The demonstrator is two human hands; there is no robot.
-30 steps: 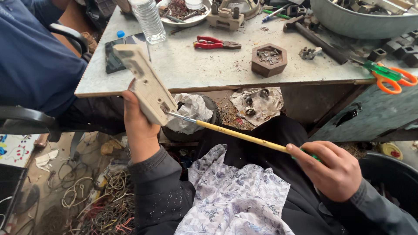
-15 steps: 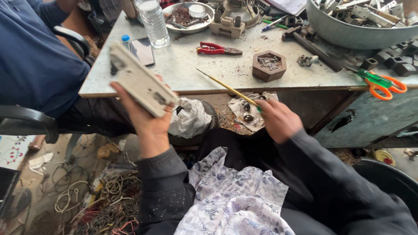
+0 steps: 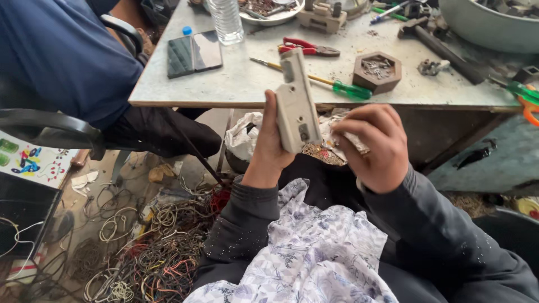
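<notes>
1. My left hand (image 3: pixel 269 148) is wrapped around a pale, flat plastic housing (image 3: pixel 296 101), holding it upright in front of the table edge (image 3: pixel 224 104). The thumb runs up its near side; the fingers behind it are hidden from me.
2. The housing shows a few rectangular cut-outs on its face. I cannot make out what sits inside them.
3. My right hand (image 3: pixel 373 146) is curled just beside the housing, knuckles toward the camera. Its fingertips are turned away, so I cannot tell whether it grips anything, or whether it touches the housing.
4. Behind both hands there is crumpled pale paper or plastic (image 3: pixel 247 134) and some brownish scrap, mostly covered by the hands.
5. On the table lie a green-handled screwdriver (image 3: pixel 331 84), red pliers (image 3: pixel 306 47) and a hexagonal dish (image 3: pixel 377 70) of small metal bits I cannot identify.
6. A clear bottle (image 3: pixel 227 22) and a grey basin (image 3: pixel 488 22) are cut off by the top edge; orange scissors (image 3: pixel 528 101) are cut off at the right.
7. Another person in blue (image 3: pixel 62 56) sits at the left, only partly in frame.
8. Tangled wires (image 3: pixel 151 247) cover the floor below.
</notes>
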